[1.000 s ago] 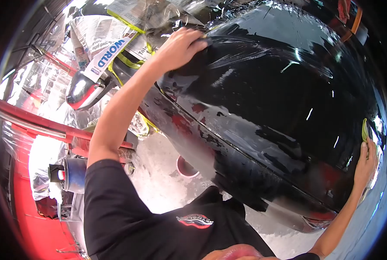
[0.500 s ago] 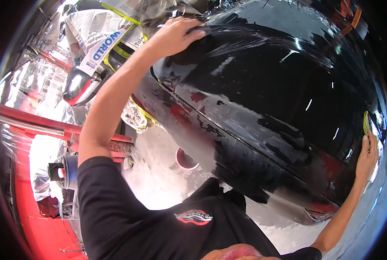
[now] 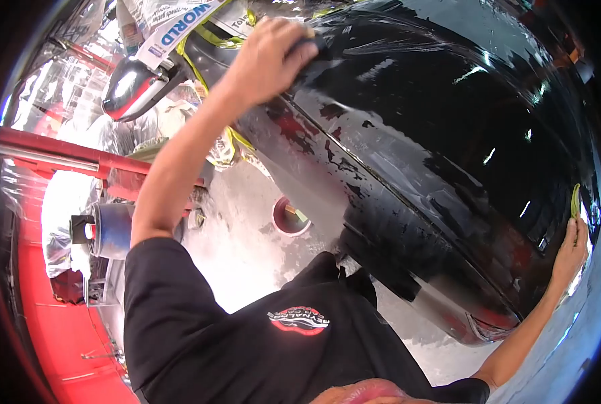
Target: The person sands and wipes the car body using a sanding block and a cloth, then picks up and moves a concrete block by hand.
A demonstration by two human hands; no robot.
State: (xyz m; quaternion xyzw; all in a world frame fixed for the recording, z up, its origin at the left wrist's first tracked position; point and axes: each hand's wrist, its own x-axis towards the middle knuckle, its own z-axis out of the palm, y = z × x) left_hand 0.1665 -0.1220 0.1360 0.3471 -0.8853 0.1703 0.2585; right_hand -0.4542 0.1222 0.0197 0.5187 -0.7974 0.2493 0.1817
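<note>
My left hand (image 3: 270, 62) is on the upper left of a glossy black car panel (image 3: 448, 128), its fingers curled round a small dark pad (image 3: 308, 46) that they mostly hide. At the far right, my right hand (image 3: 570, 249) lies along the panel's edge. A thin yellow-green cloth (image 3: 575, 200) sticks up from between its fingers. The panel looks wet in places, and its near side (image 3: 354, 161) has grey, black and red patches.
A side mirror (image 3: 128, 87) with newspaper (image 3: 172, 34) and yellow-green tape stands at upper left. Below it are a red metal beam (image 3: 78, 153) and a blue canister (image 3: 114, 231). A round bucket (image 3: 277, 219) sits on the pale floor (image 3: 233, 256).
The view has shifted, so the mirror and panel sit higher in it. My left hand has moved nearer the panel's seam with the dark pad. My right hand still holds the cloth at the edge.
</note>
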